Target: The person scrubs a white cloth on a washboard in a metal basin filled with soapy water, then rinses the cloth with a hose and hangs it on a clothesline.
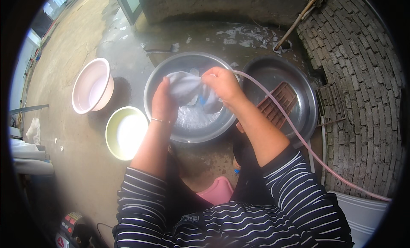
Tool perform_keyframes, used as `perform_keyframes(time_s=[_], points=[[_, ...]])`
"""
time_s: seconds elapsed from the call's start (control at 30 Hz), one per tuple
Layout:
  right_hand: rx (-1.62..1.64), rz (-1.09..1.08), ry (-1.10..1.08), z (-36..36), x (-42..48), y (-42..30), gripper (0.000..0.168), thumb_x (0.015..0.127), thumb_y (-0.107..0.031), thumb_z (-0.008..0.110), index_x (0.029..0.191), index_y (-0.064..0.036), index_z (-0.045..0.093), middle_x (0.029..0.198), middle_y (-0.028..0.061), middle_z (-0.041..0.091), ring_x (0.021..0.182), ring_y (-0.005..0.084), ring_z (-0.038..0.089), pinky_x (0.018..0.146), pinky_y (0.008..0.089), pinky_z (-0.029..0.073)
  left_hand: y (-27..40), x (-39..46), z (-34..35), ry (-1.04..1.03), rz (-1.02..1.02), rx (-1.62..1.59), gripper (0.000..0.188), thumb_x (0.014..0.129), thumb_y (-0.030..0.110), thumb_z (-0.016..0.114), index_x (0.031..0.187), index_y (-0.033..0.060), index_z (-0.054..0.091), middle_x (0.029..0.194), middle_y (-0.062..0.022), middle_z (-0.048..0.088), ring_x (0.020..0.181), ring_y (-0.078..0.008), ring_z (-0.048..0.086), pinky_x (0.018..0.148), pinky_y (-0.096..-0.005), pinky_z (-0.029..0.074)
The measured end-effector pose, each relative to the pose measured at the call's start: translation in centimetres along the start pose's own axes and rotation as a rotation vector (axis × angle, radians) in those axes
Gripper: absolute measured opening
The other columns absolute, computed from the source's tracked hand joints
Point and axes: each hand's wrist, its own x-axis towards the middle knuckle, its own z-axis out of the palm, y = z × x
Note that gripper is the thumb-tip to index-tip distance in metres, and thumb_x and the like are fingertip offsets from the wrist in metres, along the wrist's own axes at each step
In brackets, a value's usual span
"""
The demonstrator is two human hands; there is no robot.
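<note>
A wet white cloth point(185, 87) is stretched between my two hands above a large metal basin point(192, 137). My left hand point(165, 100) grips its left side, thumb on top. Pinched in the fingers of my right hand point(224, 84) is the right part of the cloth, and some of it hangs down below. Water lies in the basin under the cloth, with a small blue spot point(202, 100) showing near the cloth's lower edge. A pink hose point(282, 110) runs from the right to the basin's rim, passing behind my right hand; its end is hidden.
A second metal basin point(307, 119) on the right holds a brown washboard point(282, 100). To the left stand a pink basin point(109, 87) and a pale green basin point(109, 136). A wooden pole point(298, 20) leans near the brick surface point(358, 87). Below me is a pink stool point(219, 190).
</note>
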Motion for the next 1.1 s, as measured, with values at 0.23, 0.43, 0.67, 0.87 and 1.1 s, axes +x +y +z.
perform_keyframes(time_s=[0.23,0.43,0.67,0.87,1.1], points=[[-0.059,-0.048,-0.006,-0.1,0.5,1.1,0.012,0.081,-0.012,0.067,0.083,0.000,0.067,0.071,0.0010,0.063,0.066,0.0073,0.054,0.060,0.0250,0.044,-0.2,0.0,0.3,0.040,-0.030,-0.086,0.046,0.097,0.040,0.045,0.121,0.0018,0.055,0.105,-0.0104,0.062,0.091,-0.0214,0.061,0.074,-0.0310,0.048],[-0.122,-0.147,0.008,-0.8,1.0,1.2,0.023,0.080,-0.023,0.074,0.091,-0.003,0.069,0.075,0.0022,0.066,0.069,0.0089,0.057,0.064,0.0256,0.046,0.7,-1.1,1.9,-0.177,-0.015,0.116,0.046,0.091,0.038,0.057,0.119,0.0015,0.055,0.097,-0.0076,0.064,0.082,-0.0163,0.061,0.062,-0.0262,0.047],[-0.312,-0.204,-0.069,-0.3,0.3,1.0,0.024,0.081,-0.025,0.071,0.097,-0.007,0.071,0.081,0.0094,0.070,0.074,0.0149,0.065,0.069,0.0294,0.050,-0.2,-0.9,0.6,-0.227,-0.054,0.396,0.038,0.087,0.029,0.061,0.116,0.0040,0.058,0.094,-0.0043,0.063,0.077,-0.0113,0.058,0.062,-0.0250,0.046],[-0.340,-0.165,0.027,-0.4,-0.2,-0.3,0.019,0.081,-0.023,0.070,0.083,-0.003,0.069,0.071,0.0081,0.068,0.067,0.0150,0.062,0.064,0.0303,0.049,-0.3,-1.5,1.4,-0.260,-0.060,0.390,0.047,0.084,0.039,0.061,0.115,0.0037,0.060,0.091,-0.0049,0.063,0.072,-0.0124,0.057,0.057,-0.0242,0.043],[-0.255,-0.167,0.054,-1.0,0.9,0.6,0.020,0.081,-0.023,0.073,0.084,-0.003,0.068,0.072,0.0056,0.067,0.067,0.0128,0.060,0.063,0.0292,0.047,-0.1,-0.9,0.9,-0.245,-0.095,0.242,0.051,0.094,0.045,0.047,0.121,0.0027,0.055,0.099,-0.0084,0.063,0.083,-0.0169,0.062,0.063,-0.0292,0.049]])
